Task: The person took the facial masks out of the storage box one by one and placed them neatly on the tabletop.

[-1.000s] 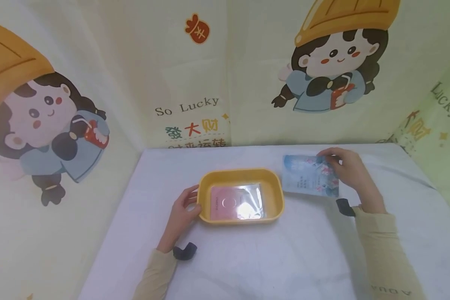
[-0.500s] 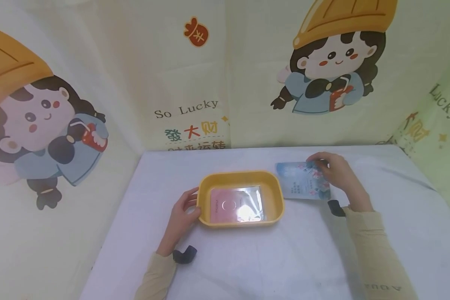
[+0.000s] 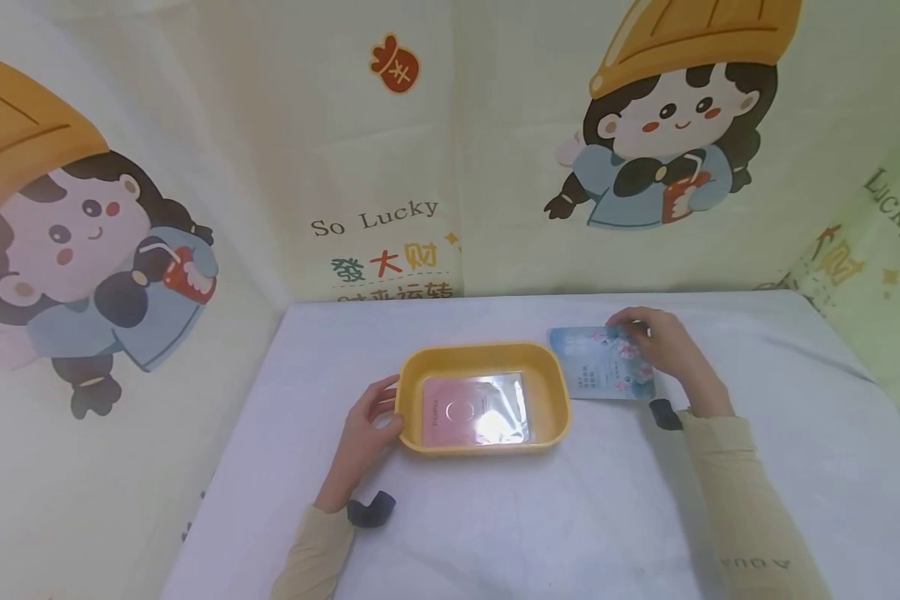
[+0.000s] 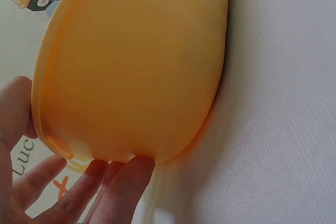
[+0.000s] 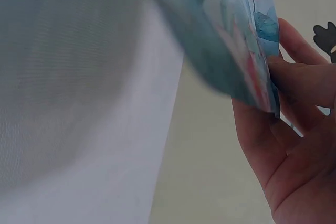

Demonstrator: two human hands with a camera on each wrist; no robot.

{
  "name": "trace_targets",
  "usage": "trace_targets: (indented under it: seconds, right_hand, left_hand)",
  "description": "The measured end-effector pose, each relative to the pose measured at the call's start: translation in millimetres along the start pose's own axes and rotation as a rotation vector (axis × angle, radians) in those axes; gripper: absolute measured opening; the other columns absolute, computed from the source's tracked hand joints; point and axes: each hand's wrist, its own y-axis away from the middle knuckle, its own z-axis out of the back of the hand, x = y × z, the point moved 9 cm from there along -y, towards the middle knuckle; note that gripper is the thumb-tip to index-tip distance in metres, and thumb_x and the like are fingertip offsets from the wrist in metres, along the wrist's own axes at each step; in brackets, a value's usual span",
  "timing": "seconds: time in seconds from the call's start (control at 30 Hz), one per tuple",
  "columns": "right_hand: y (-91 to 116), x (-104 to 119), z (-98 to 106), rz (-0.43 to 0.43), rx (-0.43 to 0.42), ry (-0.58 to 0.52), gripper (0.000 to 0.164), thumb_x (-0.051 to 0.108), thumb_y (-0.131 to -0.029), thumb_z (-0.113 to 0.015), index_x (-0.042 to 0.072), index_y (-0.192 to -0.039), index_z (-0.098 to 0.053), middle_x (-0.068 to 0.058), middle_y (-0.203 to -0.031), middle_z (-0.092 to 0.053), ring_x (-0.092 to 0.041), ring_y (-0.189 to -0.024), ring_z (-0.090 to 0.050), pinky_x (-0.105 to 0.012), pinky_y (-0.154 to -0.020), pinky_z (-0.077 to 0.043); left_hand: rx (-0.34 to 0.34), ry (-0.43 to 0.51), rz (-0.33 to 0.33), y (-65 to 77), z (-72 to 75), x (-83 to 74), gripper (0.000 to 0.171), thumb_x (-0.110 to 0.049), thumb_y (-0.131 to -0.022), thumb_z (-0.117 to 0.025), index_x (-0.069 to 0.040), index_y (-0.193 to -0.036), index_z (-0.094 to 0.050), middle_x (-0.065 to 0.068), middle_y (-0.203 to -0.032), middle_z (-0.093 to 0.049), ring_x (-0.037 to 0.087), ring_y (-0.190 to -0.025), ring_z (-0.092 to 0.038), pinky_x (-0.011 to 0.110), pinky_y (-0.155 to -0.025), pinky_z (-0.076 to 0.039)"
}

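A yellow plastic tray (image 3: 551,392) with rounded corners sits on the white cloth. Inside it lies a flat pink-and-silver sachet (image 3: 450,421). My left hand (image 3: 367,427) holds the tray's left end, thumb at the rim and fingers against the outer wall. The left wrist view shows the fingertips (image 4: 137,169) touching that wall (image 4: 142,66). My right hand (image 3: 663,346) pinches a pale blue sachet with pink flowers (image 3: 596,367) by its upper right part, just right of the tray. Close up, the right thumb and fingers grip one edge of the blue sachet (image 5: 226,40).
The table's white cloth (image 3: 480,525) runs back to a cream cartoon-printed curtain (image 3: 510,208). More of that curtain (image 3: 105,467) hangs along the left side. Dark straps (image 3: 371,510) show at both wrists.
My right hand has moved left and slightly toward me with the blue sachet, bringing it up to the tray's right end. The left hand and tray stay put.
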Motion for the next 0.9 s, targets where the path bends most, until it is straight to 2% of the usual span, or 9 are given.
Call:
trace_targets:
  seconds: [0.1,0.33,0.53,0.7,0.77,0.9]
  right_hand:
    - [-1.7,0.0,-3.0,-0.017,0.011,-0.007,0.025,-0.003,-0.097,-0.051,0.001,-0.116,-0.067,-0.024,-0.124,-0.062,-0.039,-0.111,-0.055,-0.061,-0.101,-0.045]
    - [-5.3,-4.9,-10.0,-0.037,0.023,-0.006,0.024,-0.002,-0.097,-0.051,0.001,-0.116,-0.066,-0.025,-0.127,-0.061,-0.042,-0.12,-0.053,-0.063,-0.106,-0.039]
    - [-8.7,-5.2,-14.5,-0.007,0.021,0.008,0.023,-0.002,-0.097,-0.051,-0.001,-0.115,-0.066,-0.026,-0.125,-0.062,-0.043,-0.119,-0.054,-0.063,-0.105,-0.039]
    - [-9.4,-5.4,-18.2,-0.001,0.035,0.006,0.023,-0.002,-0.097,-0.052,-0.002,-0.116,-0.065,-0.026,-0.124,-0.062,-0.043,-0.118,-0.054,-0.063,-0.106,-0.038]
    - [-9.5,-7.3,-20.2,-0.015,0.05,0.0,0.024,-0.001,-0.097,-0.052,-0.001,-0.118,-0.064,-0.026,-0.125,-0.061,-0.042,-0.114,-0.055,-0.061,-0.101,-0.042]
    - [-9.1,-14.3,-27.6,-0.078,0.108,-0.014,0.03,0.001,-0.096,-0.055,0.001,-0.125,-0.06,-0.025,-0.13,-0.056,-0.038,-0.106,-0.054,-0.05,-0.083,-0.052]
  left_hand:
    - [0.007,0.001,-0.003,-1.8,-0.2,2.1,0.06,-0.002,-0.087,-0.061,-0.012,-0.145,-0.047,0.014,-0.138,-0.055,0.031,-0.126,-0.054,0.043,-0.1,-0.053]
    - [-0.003,0.021,-0.022,-18.1,-1.6,38.2,0.061,-0.006,-0.087,-0.064,-0.023,-0.144,-0.048,0.008,-0.138,-0.056,0.027,-0.126,-0.055,0.041,-0.099,-0.054]
    - [-0.005,0.028,-0.037,-19.3,-0.7,40.7,0.06,-0.009,-0.086,-0.065,-0.028,-0.141,-0.051,0.005,-0.136,-0.057,0.025,-0.125,-0.056,0.038,-0.097,-0.055]
    - [-0.01,0.015,-0.025,-18.3,0.1,39.3,0.06,-0.005,-0.086,-0.064,-0.025,-0.141,-0.05,0.007,-0.136,-0.057,0.026,-0.125,-0.056,0.04,-0.098,-0.054]
    - [-0.011,0.009,-0.017,-17.9,-0.2,39.0,0.061,-0.004,-0.086,-0.063,-0.021,-0.143,-0.049,0.009,-0.138,-0.056,0.028,-0.126,-0.055,0.042,-0.1,-0.053]
    - [-0.014,0.002,-0.007,-17.2,-0.4,38.2,0.061,-0.003,-0.087,-0.062,-0.017,-0.145,-0.047,0.013,-0.14,-0.054,0.031,-0.128,-0.053,0.046,-0.101,-0.052]
